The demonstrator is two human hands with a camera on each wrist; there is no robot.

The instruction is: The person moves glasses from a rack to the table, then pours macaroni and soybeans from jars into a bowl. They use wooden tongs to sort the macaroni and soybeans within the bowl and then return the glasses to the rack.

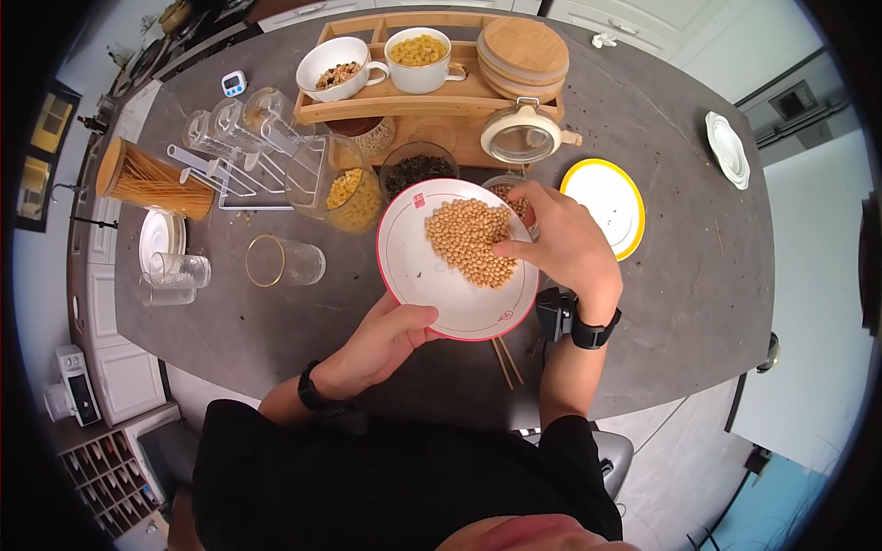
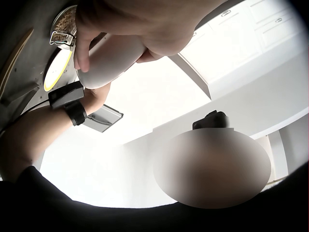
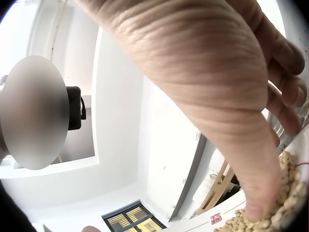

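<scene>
A white plate with a red rim (image 1: 413,266) is tilted above the table, with a heap of pale round beans (image 1: 469,239) on it. My left hand (image 1: 381,340) grips its lower left edge, thumb on top and fingers underneath; the left wrist view shows the plate's pale underside (image 2: 111,60). At the right edge, my right hand (image 1: 570,243) has its thumb against the beans (image 3: 289,193). Its other fingers (image 3: 285,92) are bent loosely, outside the plate and near the open glass jar (image 1: 501,186), which the plate and hand partly hide.
Behind the plate are a dark-filled glass bowl (image 1: 418,165), a tipped jar of yellow pieces (image 1: 354,197) and a wooden rack (image 1: 423,110) with cups. A yellow-rimmed plate (image 1: 602,211) lies right; glasses (image 1: 299,262) lie left. Chopsticks (image 1: 506,363) lie near the front.
</scene>
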